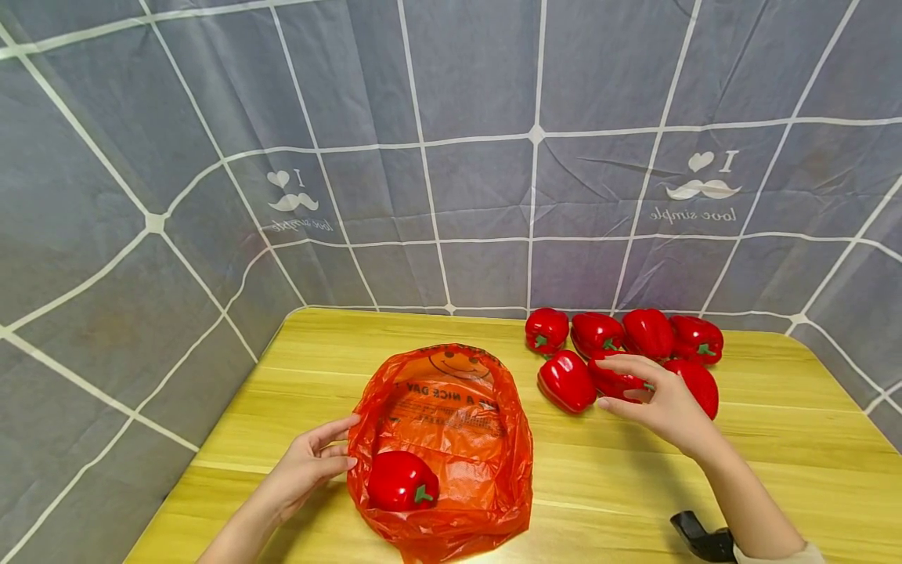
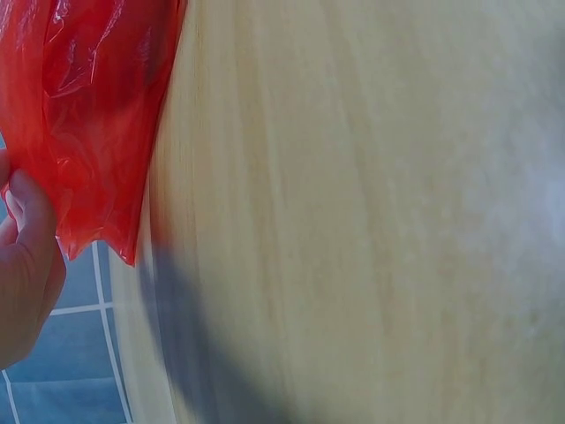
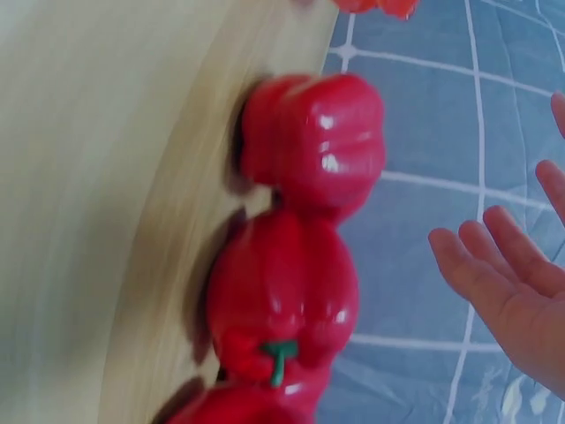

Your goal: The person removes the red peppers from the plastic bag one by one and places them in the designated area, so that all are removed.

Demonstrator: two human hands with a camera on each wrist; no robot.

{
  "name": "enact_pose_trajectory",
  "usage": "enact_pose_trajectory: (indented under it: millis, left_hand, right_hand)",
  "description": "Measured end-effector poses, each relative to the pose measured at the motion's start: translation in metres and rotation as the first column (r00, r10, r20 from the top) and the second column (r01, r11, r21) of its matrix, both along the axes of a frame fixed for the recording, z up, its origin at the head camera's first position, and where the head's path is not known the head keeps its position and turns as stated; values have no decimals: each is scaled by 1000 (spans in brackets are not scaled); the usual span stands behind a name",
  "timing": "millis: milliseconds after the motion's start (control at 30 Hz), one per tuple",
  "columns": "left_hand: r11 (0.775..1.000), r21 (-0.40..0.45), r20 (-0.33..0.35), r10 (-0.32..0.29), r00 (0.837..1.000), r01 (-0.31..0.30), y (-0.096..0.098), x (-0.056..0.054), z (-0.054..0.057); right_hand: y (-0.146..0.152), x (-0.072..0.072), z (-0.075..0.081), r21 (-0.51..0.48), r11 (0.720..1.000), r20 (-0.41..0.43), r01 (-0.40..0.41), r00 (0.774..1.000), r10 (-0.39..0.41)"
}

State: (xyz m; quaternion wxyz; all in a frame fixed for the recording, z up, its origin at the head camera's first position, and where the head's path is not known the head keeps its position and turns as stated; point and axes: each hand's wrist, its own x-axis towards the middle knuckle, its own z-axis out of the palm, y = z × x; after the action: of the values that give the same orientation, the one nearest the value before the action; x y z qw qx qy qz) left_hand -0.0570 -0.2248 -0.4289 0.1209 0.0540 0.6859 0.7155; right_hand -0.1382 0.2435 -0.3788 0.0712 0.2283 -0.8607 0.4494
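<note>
An orange-red plastic bag (image 1: 517,462) stands with its mouth wide on the wooden table, and one red bell pepper (image 1: 398,482) with a green stem lies inside it. My left hand (image 1: 303,470) pinches the bag's left side near the rim; the left wrist view shows thumb and fingers at the plastic (image 2: 97,132). Over the pepper cluster on the right hovers my right hand (image 1: 662,403), fingers spread and holding nothing. Beneath it a red bell pepper (image 1: 609,380) is partly hidden. Close to its fingertips lies another pepper (image 1: 567,382).
Several more red bell peppers (image 1: 647,333) lie close together at the back right of the table (image 1: 317,352). A black curved object (image 1: 698,536) shows by the right wrist. A grey curtain with white grid lines (image 1: 479,196) hangs behind and to the sides.
</note>
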Motion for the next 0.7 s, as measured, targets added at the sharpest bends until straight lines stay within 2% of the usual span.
enact_pose_trajectory:
  millis: [133, 300, 700]
  left_hand:
    - [1000, -5, -2, 0, 1000, 0, 0, 0, 0]
    - [1000, -4, 0, 2, 1000, -2, 0, 0, 0]
    - [1000, 5, -4, 4, 1000, -4, 0, -1, -1]
  right_hand:
    - [-13, 1, -3, -62, 997, 10, -49, 999, 50]
    - [-32, 4, -7, -127, 983, -24, -131, 991, 129]
    - [-74, 11, -15, -165, 959, 16, -232, 971, 238]
